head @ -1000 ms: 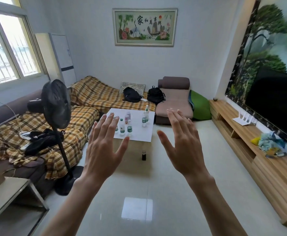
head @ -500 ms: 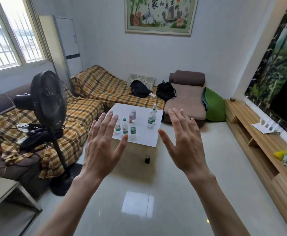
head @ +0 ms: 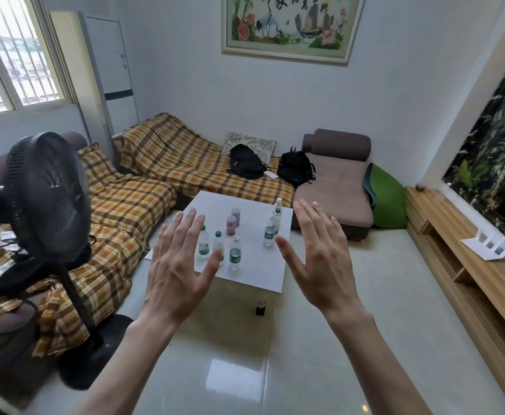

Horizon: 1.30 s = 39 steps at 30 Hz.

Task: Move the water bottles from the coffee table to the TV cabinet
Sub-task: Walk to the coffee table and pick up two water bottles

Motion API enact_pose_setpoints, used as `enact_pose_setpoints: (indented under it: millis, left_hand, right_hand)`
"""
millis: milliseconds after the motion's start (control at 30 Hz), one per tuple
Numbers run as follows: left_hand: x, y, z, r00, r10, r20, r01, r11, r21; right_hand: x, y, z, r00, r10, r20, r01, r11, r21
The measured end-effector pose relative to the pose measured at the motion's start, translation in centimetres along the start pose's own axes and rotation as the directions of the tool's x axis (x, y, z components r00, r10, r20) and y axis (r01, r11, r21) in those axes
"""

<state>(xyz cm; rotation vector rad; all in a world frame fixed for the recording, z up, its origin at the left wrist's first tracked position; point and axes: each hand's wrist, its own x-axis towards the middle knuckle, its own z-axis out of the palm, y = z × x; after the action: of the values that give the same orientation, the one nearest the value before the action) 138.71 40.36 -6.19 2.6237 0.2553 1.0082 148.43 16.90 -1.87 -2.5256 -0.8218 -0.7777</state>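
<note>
Several clear water bottles with green labels stand on the white coffee table (head: 263, 271) ahead of me: one group near its left front (head: 235, 256), another near its right edge (head: 269, 233). Two pinkish cans (head: 232, 224) stand between the groups. My left hand (head: 179, 265) and my right hand (head: 320, 256) are raised in front of me, palms forward, fingers spread, holding nothing. Both hands are well short of the table. The wooden TV cabinet (head: 466, 274) runs along the right wall.
A black standing fan (head: 47, 199) is close on my left, its base on the floor. A plaid-covered sofa (head: 131, 211) wraps around the left and back, with two black backpacks (head: 246, 166). A small dark object (head: 261, 307) sits on the glossy floor by the table.
The view has moved closer to the coffee table and tilted; the table and bottles appear larger. Both hands stay raised and spread in the same pose.
</note>
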Motion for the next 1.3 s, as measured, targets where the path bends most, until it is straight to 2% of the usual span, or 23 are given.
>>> enact_pose_setpoints:
  millis: [333, 533, 1000, 1167, 1300]
  left_hand:
    - [9.4, -5.5, 7.9, 0.997, 0.021, 0.070, -0.019, 0.999, -0.029]
    - [13.5, -8.1, 13.0, 0.991, -0.017, 0.130, 0.021, 0.999, -0.027]
    - [25.4, -14.4, 27.5, 0.979, -0.061, 0.195, 0.052, 0.997, 0.053]
    - [29.5, -16.4, 32.2, 0.977, -0.064, 0.205, 0.048, 0.995, 0.082]
    - [30.7, -17.9, 35.3, 0.968, -0.101, 0.231, 0.080, 0.992, 0.100]
  right_hand:
    - [9.7, 1.9, 8.3, 0.999, 0.033, -0.001, -0.033, 0.999, -0.009]
    - [14.1, 3.8, 13.4, 0.999, 0.034, 0.026, -0.034, 0.999, 0.000]
    - [27.2, 13.0, 28.3, 0.995, 0.057, 0.086, -0.066, 0.992, 0.105]
    - [31.3, 15.7, 33.0, 0.990, 0.046, 0.133, -0.064, 0.989, 0.135]
    - [33.4, 17.1, 36.9, 0.973, 0.028, 0.229, -0.062, 0.988, 0.141]
